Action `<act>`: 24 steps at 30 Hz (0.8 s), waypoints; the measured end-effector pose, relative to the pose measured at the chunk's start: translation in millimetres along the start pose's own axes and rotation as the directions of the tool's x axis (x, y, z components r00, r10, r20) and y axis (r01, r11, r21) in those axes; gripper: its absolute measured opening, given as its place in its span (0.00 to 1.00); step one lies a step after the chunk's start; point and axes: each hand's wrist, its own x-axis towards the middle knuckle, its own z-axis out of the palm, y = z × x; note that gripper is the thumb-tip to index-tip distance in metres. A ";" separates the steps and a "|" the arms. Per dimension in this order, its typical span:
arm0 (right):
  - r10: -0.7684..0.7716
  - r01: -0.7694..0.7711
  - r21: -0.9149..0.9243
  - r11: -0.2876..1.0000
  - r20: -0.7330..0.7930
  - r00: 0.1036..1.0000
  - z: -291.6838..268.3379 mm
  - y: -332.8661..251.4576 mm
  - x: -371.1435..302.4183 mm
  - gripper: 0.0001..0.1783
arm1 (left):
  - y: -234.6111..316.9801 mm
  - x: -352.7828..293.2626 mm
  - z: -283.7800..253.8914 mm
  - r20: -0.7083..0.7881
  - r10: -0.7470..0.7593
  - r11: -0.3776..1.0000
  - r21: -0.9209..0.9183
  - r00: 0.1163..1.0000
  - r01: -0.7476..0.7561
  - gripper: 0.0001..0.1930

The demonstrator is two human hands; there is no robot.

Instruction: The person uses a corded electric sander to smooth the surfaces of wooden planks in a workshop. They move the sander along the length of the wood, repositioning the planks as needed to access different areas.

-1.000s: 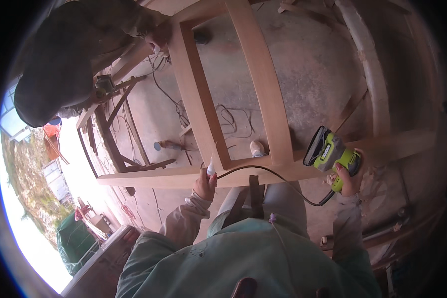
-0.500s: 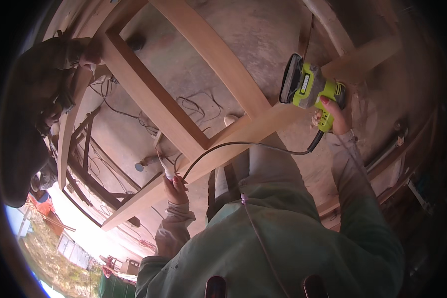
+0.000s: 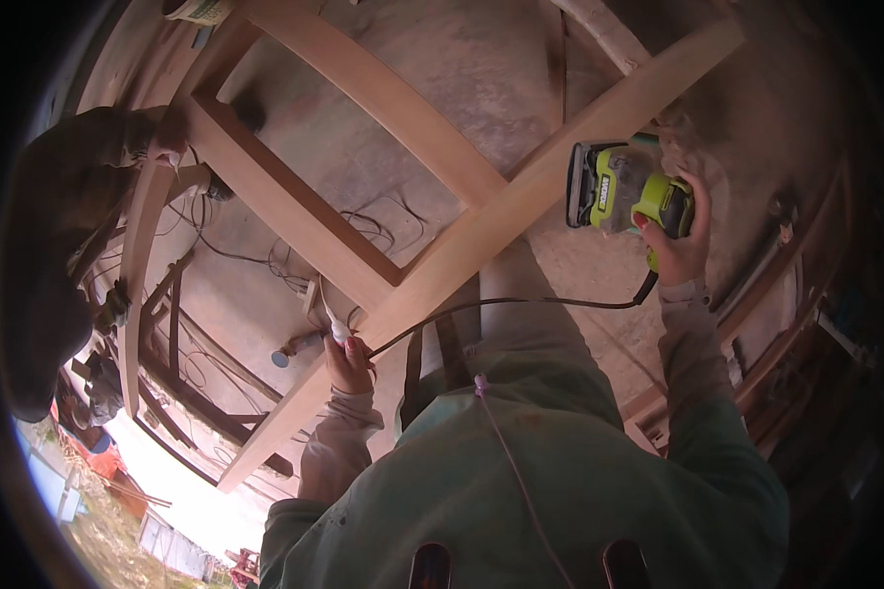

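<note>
My right hand (image 3: 686, 240) is wrapped round the body of a lime-green and grey electric sander (image 3: 624, 191), its dark pad facing left. The sander is raised beside the right part of a wooden frame (image 3: 471, 245); whether its pad touches the wood I cannot tell. From it the black cord (image 3: 521, 300) loops down to the left, across the frame's near rail. My left hand (image 3: 349, 365) is closed round a small white bottle with a pointed nozzle (image 3: 338, 326), next to that rail. The cord passes by the fingers of this hand.
At the left, a person in dark clothes has a hand (image 3: 167, 152) at the frame's far left side. Cables (image 3: 280, 260) and a dark wooden frame (image 3: 201, 393) lie on the dusty floor. A tub (image 3: 198, 10) stands at the top left, and wooden pieces (image 3: 776, 285) lie at right.
The sander has turned in my right hand and sits slightly lower, apart from where it overlapped the rail. The wooden frame has shifted a little in view. My left hand keeps the bottle.
</note>
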 end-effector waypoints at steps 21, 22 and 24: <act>0.058 -0.112 0.329 0.938 0.170 0.984 85.6 68.8 218.8 0.35 | 78.8 44.8 139.9 -0.259 -0.135 0.989 0.016 0.956 0.144 0.21; 0.135 -0.197 0.381 0.903 0.182 0.974 94.0 71.5 235.7 0.34 | 79.8 44.0 143.4 -0.281 -0.166 0.984 0.021 0.945 0.179 0.21; 0.240 -0.308 0.432 0.848 0.205 0.949 106.7 86.1 252.1 0.33 | 79.6 38.5 148.8 -0.337 -0.214 0.973 0.013 0.917 0.231 0.21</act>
